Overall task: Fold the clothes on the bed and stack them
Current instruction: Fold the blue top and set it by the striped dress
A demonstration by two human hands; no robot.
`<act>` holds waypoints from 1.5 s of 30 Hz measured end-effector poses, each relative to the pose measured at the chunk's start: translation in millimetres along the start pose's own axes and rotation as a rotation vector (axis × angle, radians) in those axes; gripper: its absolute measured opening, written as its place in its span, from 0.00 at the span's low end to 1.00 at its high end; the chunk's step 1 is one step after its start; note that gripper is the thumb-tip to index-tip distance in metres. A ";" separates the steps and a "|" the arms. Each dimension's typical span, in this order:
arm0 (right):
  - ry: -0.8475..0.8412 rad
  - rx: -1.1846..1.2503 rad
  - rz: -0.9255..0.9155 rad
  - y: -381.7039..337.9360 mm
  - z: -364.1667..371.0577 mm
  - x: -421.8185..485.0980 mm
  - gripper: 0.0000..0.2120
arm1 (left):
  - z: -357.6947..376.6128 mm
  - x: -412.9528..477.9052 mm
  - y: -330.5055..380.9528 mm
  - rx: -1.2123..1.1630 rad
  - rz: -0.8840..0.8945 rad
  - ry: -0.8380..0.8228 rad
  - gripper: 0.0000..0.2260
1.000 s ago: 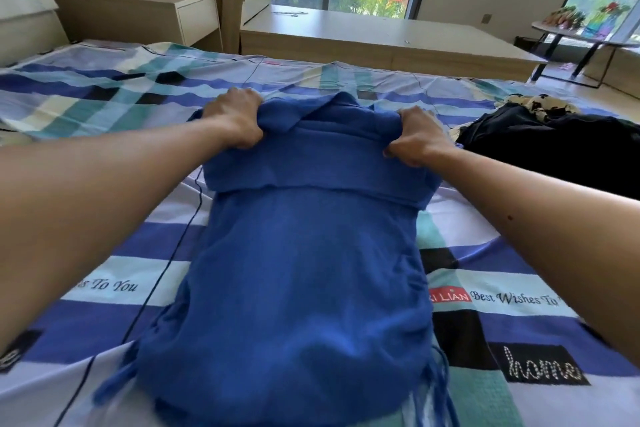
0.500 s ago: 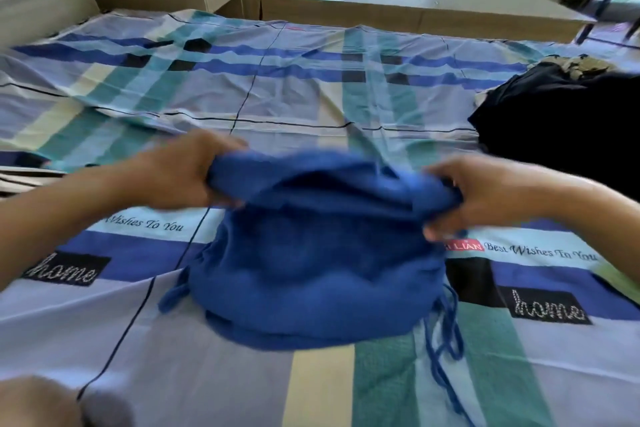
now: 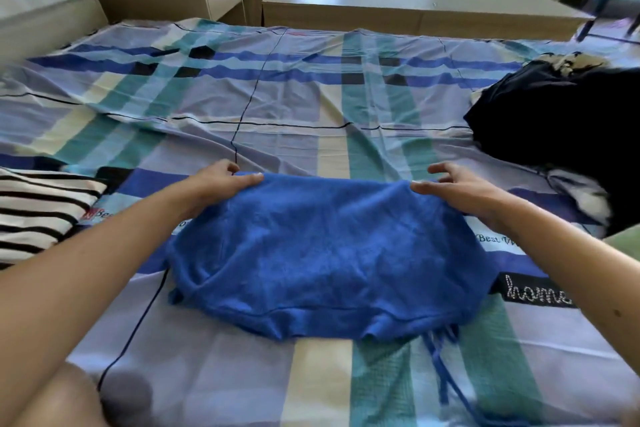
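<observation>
Blue top (image 3: 322,253) was bunched up in the air between the hands half a second ago. Now it's lying flat on the bed (image 3: 294,107), centre of frame, folded short and wide, with its strings (image 3: 440,357) trailing out lower right. Left hand (image 3: 214,184) is on the far left corner, thumb lying on the cloth and fingers curled past the edge, so it looks like a light pinch. Right hand (image 3: 464,191) has its fingers spread and lifted, only the thumb tip touching the far right corner. I'd say this fold is basically done. It probably goes next on the striped shirt (image 3: 38,215) at the left edge. Black pile (image 3: 561,135) at upper right looks unfolded.
</observation>
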State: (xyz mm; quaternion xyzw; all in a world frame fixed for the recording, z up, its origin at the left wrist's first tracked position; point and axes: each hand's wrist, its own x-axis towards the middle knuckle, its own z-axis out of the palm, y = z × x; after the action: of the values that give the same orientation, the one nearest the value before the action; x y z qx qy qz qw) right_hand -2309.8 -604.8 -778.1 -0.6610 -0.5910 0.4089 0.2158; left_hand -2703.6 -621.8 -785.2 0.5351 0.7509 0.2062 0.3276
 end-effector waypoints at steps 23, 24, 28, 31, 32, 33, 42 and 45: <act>-0.100 0.501 0.099 4.8 -2.3 13.1 0.21 | 12.9 29.5 7.4 0.053 0.056 0.168 0.32; -0.109 0.494 0.124 8.0 -2.8 10.9 0.20 | 16.7 26.6 5.9 0.120 0.024 0.130 0.35; -0.141 0.582 0.118 11.0 -1.6 5.8 0.22 | 36.8 9.0 7.9 0.478 0.103 0.264 0.38; -0.165 0.613 0.108 11.3 3.5 3.2 0.17 | 63.2 -4.4 16.8 0.516 0.436 0.243 0.38; -0.157 0.610 0.105 11.7 5.2 3.2 0.17 | 71.6 -8.7 22.9 0.499 0.533 0.212 0.39; -0.144 0.606 0.100 11.8 6.5 4.1 0.18 | 79.4 -13.9 30.2 0.490 0.609 0.178 0.40; -0.041 0.619 0.062 7.6 19.1 -1.2 0.30 | 123.0 -36.5 43.8 0.735 0.575 -0.204 0.36; -0.031 0.607 0.054 -9.7 18.5 -2.4 0.33 | 102.0 -34.9 57.9 0.530 0.525 -0.300 0.29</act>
State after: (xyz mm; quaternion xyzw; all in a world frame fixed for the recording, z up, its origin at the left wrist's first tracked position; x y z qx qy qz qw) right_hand -2330.3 -608.7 -780.5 -0.5753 -0.4274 0.5825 0.3835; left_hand -2584.8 -638.9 -808.9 0.7988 0.5598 0.0015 0.2204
